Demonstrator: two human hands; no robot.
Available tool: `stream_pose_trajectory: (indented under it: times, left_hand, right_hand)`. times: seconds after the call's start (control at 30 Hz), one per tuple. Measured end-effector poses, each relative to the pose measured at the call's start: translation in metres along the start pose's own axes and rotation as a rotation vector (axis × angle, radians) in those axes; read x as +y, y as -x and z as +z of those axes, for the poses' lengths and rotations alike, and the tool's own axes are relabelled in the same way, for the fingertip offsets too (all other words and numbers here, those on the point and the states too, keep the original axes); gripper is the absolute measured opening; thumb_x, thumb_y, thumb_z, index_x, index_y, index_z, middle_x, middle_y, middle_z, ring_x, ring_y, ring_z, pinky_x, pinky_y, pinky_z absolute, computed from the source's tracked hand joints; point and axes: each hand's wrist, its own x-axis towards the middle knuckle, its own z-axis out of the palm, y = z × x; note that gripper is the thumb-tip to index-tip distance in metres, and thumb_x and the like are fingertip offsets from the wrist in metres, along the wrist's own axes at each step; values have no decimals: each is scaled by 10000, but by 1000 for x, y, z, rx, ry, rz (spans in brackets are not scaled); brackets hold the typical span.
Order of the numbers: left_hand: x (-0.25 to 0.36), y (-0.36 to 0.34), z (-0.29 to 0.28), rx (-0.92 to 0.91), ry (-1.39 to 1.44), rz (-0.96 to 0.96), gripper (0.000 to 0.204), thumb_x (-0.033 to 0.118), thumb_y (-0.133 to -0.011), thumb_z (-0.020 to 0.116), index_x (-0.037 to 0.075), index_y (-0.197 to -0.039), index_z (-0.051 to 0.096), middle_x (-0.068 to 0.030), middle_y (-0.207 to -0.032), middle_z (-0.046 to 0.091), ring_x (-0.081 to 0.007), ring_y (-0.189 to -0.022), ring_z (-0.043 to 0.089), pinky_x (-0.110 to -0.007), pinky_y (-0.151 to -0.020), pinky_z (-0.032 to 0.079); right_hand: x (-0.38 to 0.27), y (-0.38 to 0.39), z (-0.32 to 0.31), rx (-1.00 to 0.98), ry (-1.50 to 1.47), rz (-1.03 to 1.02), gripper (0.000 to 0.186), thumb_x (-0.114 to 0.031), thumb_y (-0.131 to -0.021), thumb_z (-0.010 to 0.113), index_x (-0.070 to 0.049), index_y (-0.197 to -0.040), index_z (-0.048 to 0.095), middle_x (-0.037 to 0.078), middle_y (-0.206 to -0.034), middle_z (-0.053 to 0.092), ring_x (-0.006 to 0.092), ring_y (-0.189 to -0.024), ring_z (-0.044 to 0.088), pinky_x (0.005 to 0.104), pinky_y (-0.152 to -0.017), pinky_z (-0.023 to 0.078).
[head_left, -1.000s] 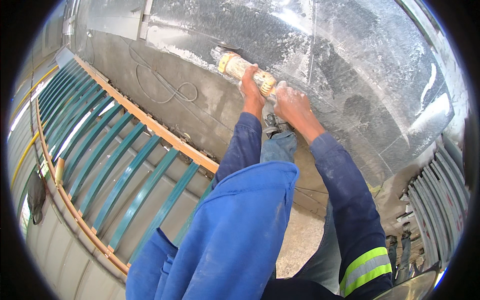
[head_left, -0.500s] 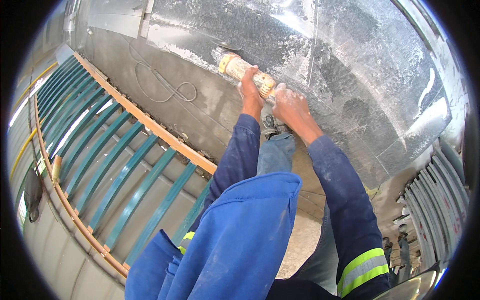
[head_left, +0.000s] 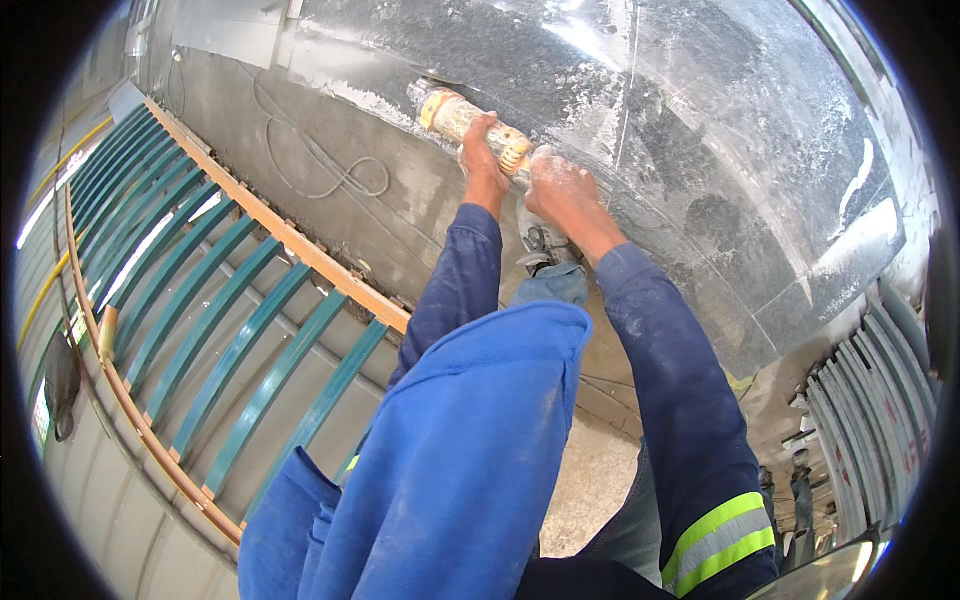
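Note:
Both my hands are closed round a dusty angle grinder (head_left: 456, 115) with a yellow-orange collar and rear housing. My left hand (head_left: 482, 161) wraps the middle of its body. My right hand (head_left: 563, 190), whitened with dust, grips the rear end by the orange vents. At the far end, the grinder's thin disc (head_left: 437, 80) lies close against the edge of a large dark grey metal-looking sheet (head_left: 720, 190); whether it touches, I cannot tell. White dust and pale scrape marks cover the sheet.
On the left stands a teal slatted frame (head_left: 235, 320) with orange-brown rails. A loose cable (head_left: 320, 165) coils over the concrete floor (head_left: 400, 225). Grey curved bars (head_left: 870, 400) are stacked at the right. My shoe (head_left: 545, 245) is beside the sheet; blue cloth (head_left: 450, 430) hangs below me.
Both hands and the grinder have shifted slightly left and toward the far side, along the sheet's edge. My grip looks the same.

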Motion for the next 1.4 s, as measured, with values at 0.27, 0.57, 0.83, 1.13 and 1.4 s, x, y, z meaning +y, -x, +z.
stream_pose_trajectory:
  times: [0.27,0.57,0.83,1.13,1.4]
  left_hand:
    - [-20,35,5,56,43,-11,235,172,-793,632,65,-977,534,-75,-808,576,-245,-684,630,-404,-626,568]
    - [-17,22,1,2,30,24,196,191,-786,638,89,-927,547,-56,-793,555,-227,-681,616,-387,-616,558]
    - [-4,12,4,10,25,14,197,181,-785,650,88,-918,537,-55,-760,561,-239,-656,623,-403,-628,560]
    - [-31,36,3,93,64,49,226,175,-789,646,52,-959,562,-56,-774,571,-218,-636,613,-371,-579,554]
    - [-10,10,0,10,37,22,195,187,-784,641,91,-932,558,-58,-791,578,-238,-669,625,-404,-618,559]
  right_hand:
    - [10,34,-6,-8,16,3,291,-61,-768,604,50,-1028,532,238,-887,694,378,-874,693,434,-764,554]
    - [11,22,0,51,-7,-36,276,-75,-756,556,60,-995,539,267,-856,674,418,-820,676,502,-731,541]
    - [4,8,-2,-15,17,-16,292,-81,-770,607,53,-1023,547,254,-937,689,370,-915,689,441,-782,554]
    - [11,41,-11,4,3,13,269,-77,-755,557,47,-993,535,263,-873,676,407,-849,677,490,-757,541]
    - [5,11,3,61,25,-35,262,-70,-759,607,53,-984,550,249,-860,690,380,-835,696,438,-730,562]
